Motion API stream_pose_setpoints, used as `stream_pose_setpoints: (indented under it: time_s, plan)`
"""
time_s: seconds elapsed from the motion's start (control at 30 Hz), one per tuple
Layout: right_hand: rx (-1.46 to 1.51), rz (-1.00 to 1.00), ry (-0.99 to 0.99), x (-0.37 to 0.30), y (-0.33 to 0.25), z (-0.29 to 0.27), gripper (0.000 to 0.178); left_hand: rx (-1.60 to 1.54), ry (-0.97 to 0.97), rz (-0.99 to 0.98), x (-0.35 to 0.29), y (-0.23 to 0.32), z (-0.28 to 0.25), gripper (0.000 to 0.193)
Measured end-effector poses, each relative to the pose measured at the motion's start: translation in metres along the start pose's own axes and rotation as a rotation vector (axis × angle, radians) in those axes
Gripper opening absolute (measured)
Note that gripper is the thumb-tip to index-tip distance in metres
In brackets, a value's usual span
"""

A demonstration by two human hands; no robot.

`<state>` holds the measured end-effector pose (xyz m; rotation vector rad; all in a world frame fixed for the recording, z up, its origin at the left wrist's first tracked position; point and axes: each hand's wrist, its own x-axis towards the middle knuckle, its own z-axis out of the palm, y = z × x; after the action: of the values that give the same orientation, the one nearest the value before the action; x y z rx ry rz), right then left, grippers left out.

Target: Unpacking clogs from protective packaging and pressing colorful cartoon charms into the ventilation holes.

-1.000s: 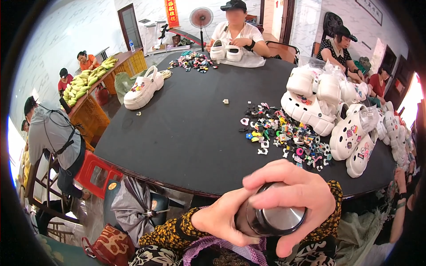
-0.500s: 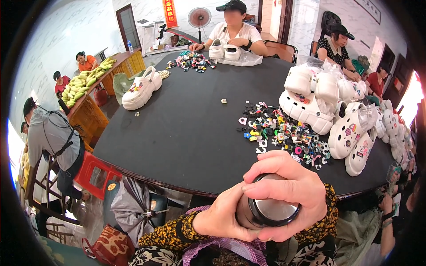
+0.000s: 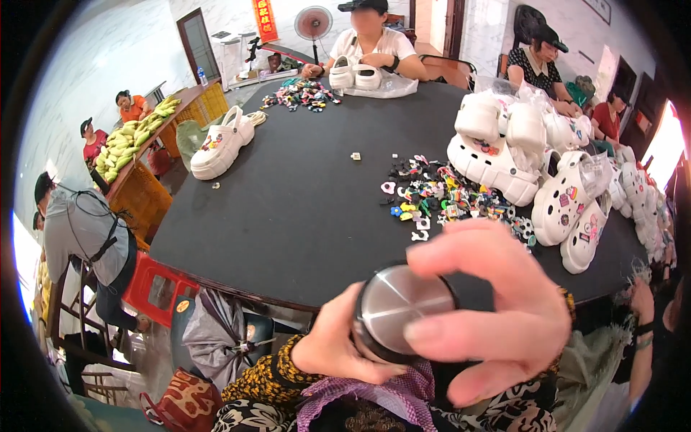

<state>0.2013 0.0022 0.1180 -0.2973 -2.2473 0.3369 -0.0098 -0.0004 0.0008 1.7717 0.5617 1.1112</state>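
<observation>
Close in front of me is a flask with a round brushed-metal lid (image 3: 392,299) and a dark rim, seen from above. My left hand (image 3: 332,345) wraps round its side. Beside the lid's right edge, my right hand (image 3: 504,309) has its fingers spread wide in a loose curve. One fingertip overlaps the lid in view; whether it touches is unclear. Beyond the right hand lies a heap of small colourful shoe charms (image 3: 450,194) on the dark table (image 3: 273,216).
White clogs (image 3: 568,201) with charms are piled at the right, some in plastic. Another white clog (image 3: 223,144) stands at the far left. A person (image 3: 374,43) sits opposite with white clogs and a second charm heap (image 3: 301,94). A red stool (image 3: 151,284) is at the left.
My right hand has loosened from the flask's lid and moved right, its fingers spreading. The flask has shifted left, and more of its lid shows. My left hand keeps hold of it.
</observation>
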Motion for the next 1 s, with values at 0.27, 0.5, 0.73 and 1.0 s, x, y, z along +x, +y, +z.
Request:
stream_pose_setpoints:
  time_s: [0.27,0.5,0.73,1.0]
  plan:
    - [-0.589,0.35,0.117,-0.008,-0.052,-0.008,0.015,-0.246,0.063,-0.358,-0.03,-0.018,-0.028,0.081]
    - [-0.697,0.466,0.055,-0.015,-0.075,-0.022,0.015,-0.279,0.253,-0.057,-0.032,-0.02,-0.025,0.091]
    - [-0.776,0.56,-0.027,-0.024,-0.089,-0.035,0.016,-0.231,0.334,-0.11,-0.034,-0.018,-0.021,0.1]
    - [-0.909,0.59,-0.077,-0.026,-0.094,-0.054,0.017,-0.279,0.414,-0.114,-0.031,-0.016,-0.021,0.105]
